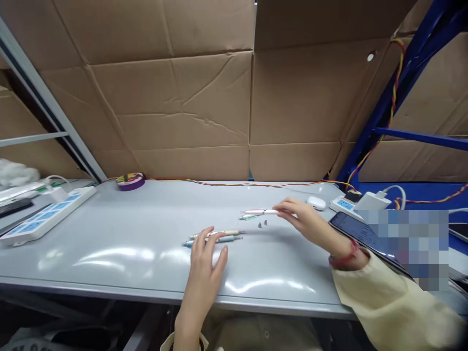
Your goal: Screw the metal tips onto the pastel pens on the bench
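My right hand (302, 219) pinches the end of a white and pink pen (258, 212) and holds it level just over the table. Behind that pen, partly covered, lies a pale green pen (246, 217). Two tiny dark cone-like pieces (262, 224) rest just in front of them. My left hand (204, 258) has its fingers spread over a light blue pen (230, 238) and a cream pen (232, 232), which lie side by side. Its fingertips cover part of both pens; whether they press on them I cannot tell.
A purple tape roll (130, 181) sits at the back left, with a power strip (51, 214) on the left. To the right are a phone (360, 234), a white earbud case (316, 203) and a charger (375, 201). Twisted wires (226, 183) run along the cardboard wall (190, 107).
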`<state>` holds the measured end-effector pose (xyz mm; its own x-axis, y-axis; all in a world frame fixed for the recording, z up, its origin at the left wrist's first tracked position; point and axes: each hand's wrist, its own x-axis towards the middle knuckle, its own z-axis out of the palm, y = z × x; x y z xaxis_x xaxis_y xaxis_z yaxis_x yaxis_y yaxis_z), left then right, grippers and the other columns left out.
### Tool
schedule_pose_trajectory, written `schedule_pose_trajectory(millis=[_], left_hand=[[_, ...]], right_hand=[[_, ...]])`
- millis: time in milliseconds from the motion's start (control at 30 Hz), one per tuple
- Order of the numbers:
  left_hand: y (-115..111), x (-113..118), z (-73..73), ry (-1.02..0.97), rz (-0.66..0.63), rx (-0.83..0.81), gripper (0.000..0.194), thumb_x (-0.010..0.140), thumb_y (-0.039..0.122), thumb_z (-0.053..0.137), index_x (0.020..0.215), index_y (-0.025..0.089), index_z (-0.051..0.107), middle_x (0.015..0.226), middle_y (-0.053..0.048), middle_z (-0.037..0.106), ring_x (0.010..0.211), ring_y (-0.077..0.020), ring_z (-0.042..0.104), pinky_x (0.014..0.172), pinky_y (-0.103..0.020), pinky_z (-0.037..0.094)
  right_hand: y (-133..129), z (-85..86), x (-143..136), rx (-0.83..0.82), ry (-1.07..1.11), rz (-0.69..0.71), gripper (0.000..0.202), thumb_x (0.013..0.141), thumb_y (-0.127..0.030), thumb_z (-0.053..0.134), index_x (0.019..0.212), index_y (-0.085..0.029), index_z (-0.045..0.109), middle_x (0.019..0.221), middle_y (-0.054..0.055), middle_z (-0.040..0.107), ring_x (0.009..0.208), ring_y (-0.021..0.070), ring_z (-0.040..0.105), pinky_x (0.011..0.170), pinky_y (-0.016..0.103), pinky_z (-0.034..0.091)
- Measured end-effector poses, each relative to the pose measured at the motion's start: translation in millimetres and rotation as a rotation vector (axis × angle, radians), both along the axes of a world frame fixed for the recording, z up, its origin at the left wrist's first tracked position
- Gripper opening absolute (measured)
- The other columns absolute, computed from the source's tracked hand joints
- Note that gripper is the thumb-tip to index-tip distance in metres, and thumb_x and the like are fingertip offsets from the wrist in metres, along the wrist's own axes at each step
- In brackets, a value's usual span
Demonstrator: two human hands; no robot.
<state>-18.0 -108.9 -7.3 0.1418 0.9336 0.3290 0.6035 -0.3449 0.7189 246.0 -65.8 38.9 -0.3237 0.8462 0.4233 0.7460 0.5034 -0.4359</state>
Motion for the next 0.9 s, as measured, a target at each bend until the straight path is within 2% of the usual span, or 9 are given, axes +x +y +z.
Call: schedule_pose_trajectory(millis=[133,233,300,367,467,567,733,800,900], left_hand=[[13.1,-7.6,-10.8,0.29,0.108,0.103,0.026,0.09,0.026,0.038,0.108,0.027,0.056,0.116,-0.007,0.053,0.124,-0.0318,0.03,0.099,-0.062,0.019],[17.5,-14.8,-14.3,0.387,0.119,0.075,0.025,0.089,0.025,0.038,0.105,0.028,0.058,0.109,-0.007,0.058,0.117,-0.0331,0.038,0.096,-0.069,0.013],[19.6,-20.6,-14.7,0.41,0.085,0.073,0.027,0.089,0.024,0.037,0.106,0.028,0.057,0.107,-0.007,0.058,0.108,-0.03,0.046,0.096,-0.067,0.017],[22.2,-26.1,-14.7,0.398,0.05,0.09,0.029,0.089,0.025,0.035,0.11,0.027,0.055,0.105,-0.007,0.056,0.098,-0.0259,0.052,0.094,-0.057,0.031],[26.4,-31.2,-15.4,0.385,0.054,0.133,0.03,0.088,0.028,0.038,0.112,0.026,0.056,0.103,-0.008,0.054,0.091,-0.0247,0.054,0.079,-0.043,0.046],[27.3,-30.2,-15.0,0.415,0.077,0.111,0.025,0.087,0.027,0.042,0.104,0.026,0.06,0.102,-0.008,0.056,0.093,-0.0271,0.053,0.075,-0.042,0.046],[19.0,-21.0,-8.0,0.31,-0.004,0.009,0.02,0.089,0.026,0.04,0.091,0.024,0.06,0.096,-0.005,0.06,0.09,-0.0252,0.055,0.077,-0.041,0.045],[13.8,-18.2,-5.4,0.24,-0.047,-0.001,0.02,0.09,0.028,0.039,0.091,0.024,0.058,0.095,-0.004,0.06,0.091,-0.0241,0.055,0.077,-0.038,0.046],[4.8,-15.3,-3.7,0.136,-0.067,-0.005,0.022,0.092,0.031,0.036,0.097,0.025,0.057,0.099,-0.003,0.06,0.094,-0.0222,0.056,0.078,-0.035,0.047]], right_hand=[[38.5,-30.5,15.3,-0.016,-0.068,0.035,0.019,0.089,-0.023,0.046,0.092,-0.017,0.064,0.09,0.008,0.061,0.083,0.0191,0.058,0.076,0.033,0.047],[47.2,-47.6,19.2,-0.009,-0.122,0.012,0.019,0.089,-0.022,0.047,0.096,-0.017,0.064,0.092,0.008,0.061,0.086,0.0204,0.057,0.078,0.035,0.047],[45.5,-50.8,18.1,0.046,-0.137,-0.036,0.021,0.088,-0.022,0.048,0.102,-0.016,0.062,0.096,0.01,0.06,0.09,0.0218,0.055,0.081,0.038,0.046],[40.9,-49.7,13.4,0.092,-0.136,-0.052,0.023,0.089,-0.021,0.046,0.106,-0.017,0.061,0.099,0.01,0.059,0.093,0.0217,0.054,0.083,0.038,0.045],[33.8,-47.6,2.1,0.081,-0.192,-0.003,0.022,0.09,-0.021,0.045,0.105,-0.02,0.061,0.098,0.008,0.06,0.092,0.0208,0.054,0.081,0.037,0.046],[29.7,-47.8,-6.8,0.012,-0.293,-0.001,0.02,0.088,-0.019,0.046,0.099,-0.019,0.063,0.091,0.007,0.062,0.087,0.021,0.054,0.077,0.036,0.046],[17.4,-36.4,-3.2,-0.071,-0.298,-0.087,0.015,0.086,-0.018,0.048,0.085,-0.018,0.063,0.082,0.006,0.063,0.077,0.0202,0.057,0.069,0.033,0.046],[3.5,-27.1,-1.8,-0.104,-0.221,-0.142,0.015,0.086,-0.021,0.047,0.085,-0.019,0.062,0.081,0.005,0.064,0.073,0.0198,0.058,0.067,0.034,0.046],[-26.6,-17.9,-9.7,-0.084,0.085,-0.179,0.016,0.089,-0.028,0.045,0.093,-0.021,0.059,0.087,0.003,0.065,0.077,0.0182,0.059,0.072,0.033,0.048]])
